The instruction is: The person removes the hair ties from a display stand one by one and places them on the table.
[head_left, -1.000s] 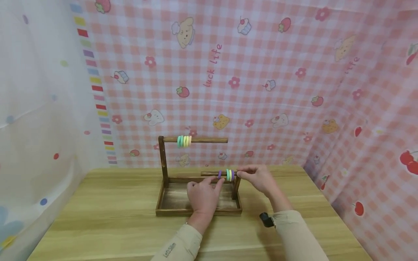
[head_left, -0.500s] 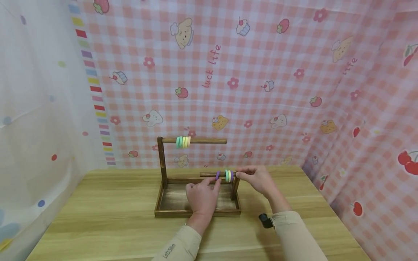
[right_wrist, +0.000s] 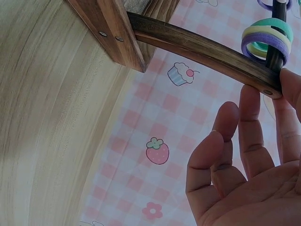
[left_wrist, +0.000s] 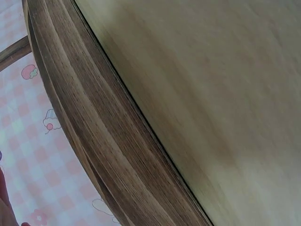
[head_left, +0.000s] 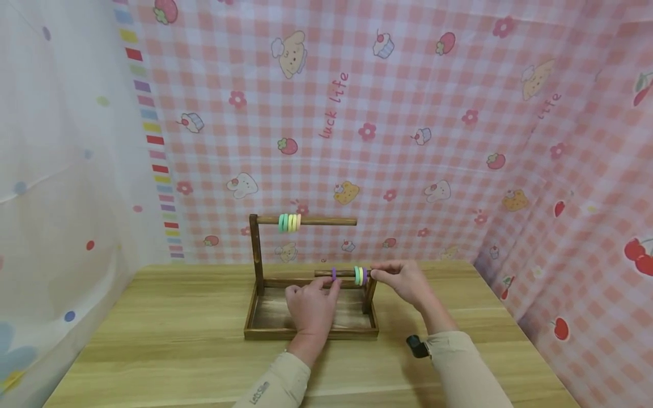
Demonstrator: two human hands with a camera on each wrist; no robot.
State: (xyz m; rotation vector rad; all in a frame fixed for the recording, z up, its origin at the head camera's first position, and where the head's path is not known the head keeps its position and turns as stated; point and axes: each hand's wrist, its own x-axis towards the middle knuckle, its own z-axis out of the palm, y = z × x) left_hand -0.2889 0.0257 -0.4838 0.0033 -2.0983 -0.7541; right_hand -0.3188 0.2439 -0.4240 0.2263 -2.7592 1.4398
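A dark wooden stand (head_left: 253,249) has a tray base and two horizontal rods at different heights. My left hand (head_left: 312,306) reaches over the tray and pinches a purple hair tie (head_left: 334,273) that encircles the lower rod (head_left: 321,273), near its free end. Green, yellow and purple hair ties (right_wrist: 265,44) sit together by that rod's post. At the corner where post and rod meet, my right hand (head_left: 405,280) holds the stand between thumb and fingers. Only a sliver of left fingers (left_wrist: 3,202) enters the left wrist view.
Several green, yellow and peach hair ties (head_left: 289,222) hang on the upper rod (head_left: 329,221). The stand is on a wood-grain table (head_left: 168,334), in front of a pink checked cloth (head_left: 408,170). A black device (head_left: 417,346) is strapped at my right wrist.
My left hand has slid the purple hair tie leftward along the lower rod, away from the other ties there. The right hand keeps its place on the stand.
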